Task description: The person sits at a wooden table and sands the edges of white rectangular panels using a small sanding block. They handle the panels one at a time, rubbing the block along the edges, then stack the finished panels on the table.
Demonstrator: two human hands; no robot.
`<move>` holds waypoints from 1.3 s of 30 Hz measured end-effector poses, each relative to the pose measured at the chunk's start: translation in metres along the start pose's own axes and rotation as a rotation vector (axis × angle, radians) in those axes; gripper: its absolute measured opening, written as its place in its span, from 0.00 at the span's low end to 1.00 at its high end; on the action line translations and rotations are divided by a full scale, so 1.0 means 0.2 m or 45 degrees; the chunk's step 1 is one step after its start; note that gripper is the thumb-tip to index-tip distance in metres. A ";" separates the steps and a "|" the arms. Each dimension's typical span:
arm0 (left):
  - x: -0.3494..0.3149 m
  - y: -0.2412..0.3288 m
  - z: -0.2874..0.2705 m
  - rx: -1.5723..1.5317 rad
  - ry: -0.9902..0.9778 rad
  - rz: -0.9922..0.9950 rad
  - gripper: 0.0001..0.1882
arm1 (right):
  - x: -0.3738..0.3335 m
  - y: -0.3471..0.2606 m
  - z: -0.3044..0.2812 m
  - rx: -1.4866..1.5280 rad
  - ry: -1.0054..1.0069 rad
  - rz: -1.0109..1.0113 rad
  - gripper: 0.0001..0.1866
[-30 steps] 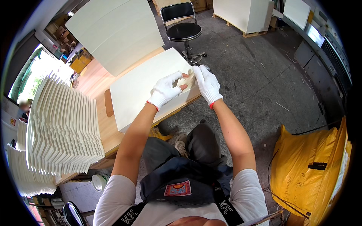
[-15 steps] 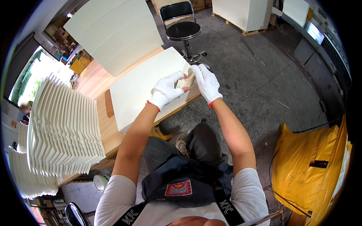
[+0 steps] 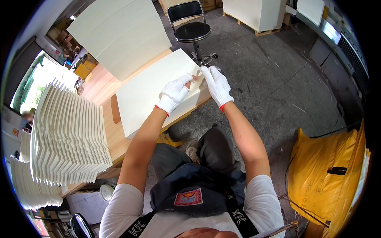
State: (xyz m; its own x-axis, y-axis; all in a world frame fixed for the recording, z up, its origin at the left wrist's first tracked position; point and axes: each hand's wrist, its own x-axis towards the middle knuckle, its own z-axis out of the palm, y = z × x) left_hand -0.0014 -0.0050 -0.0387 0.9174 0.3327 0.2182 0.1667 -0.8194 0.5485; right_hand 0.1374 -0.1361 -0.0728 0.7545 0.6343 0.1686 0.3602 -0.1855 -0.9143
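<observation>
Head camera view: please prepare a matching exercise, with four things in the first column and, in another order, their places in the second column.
Things
1. Left hand in a white knitted glove
2. Black, round-seated metal chair
3. Large yellow sheet-like cover
4. Tall, wavy stack of white sheets

Places
A. Lower right of the picture
B. Over the smooth-topped white stack
C. Left side, on the pale wooden table
D. Near the top, on the dark grey floor

Pairs: 1-B, 2-D, 3-A, 4-C

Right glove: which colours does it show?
The right glove is white, its cuff edge red; head view.
</observation>
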 end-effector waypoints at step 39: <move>-0.06 0.04 0.05 0.393 0.140 0.309 0.23 | -0.02 0.14 -0.15 -0.618 -0.186 -0.128 0.32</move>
State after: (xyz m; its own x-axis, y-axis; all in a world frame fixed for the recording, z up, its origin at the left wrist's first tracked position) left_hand -0.0068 -0.0202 -0.0453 0.9021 0.1464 0.4060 0.0659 -0.9764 0.2057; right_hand 0.1603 -0.1659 -0.0875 0.6307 0.7589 0.1620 0.6665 -0.4229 -0.6139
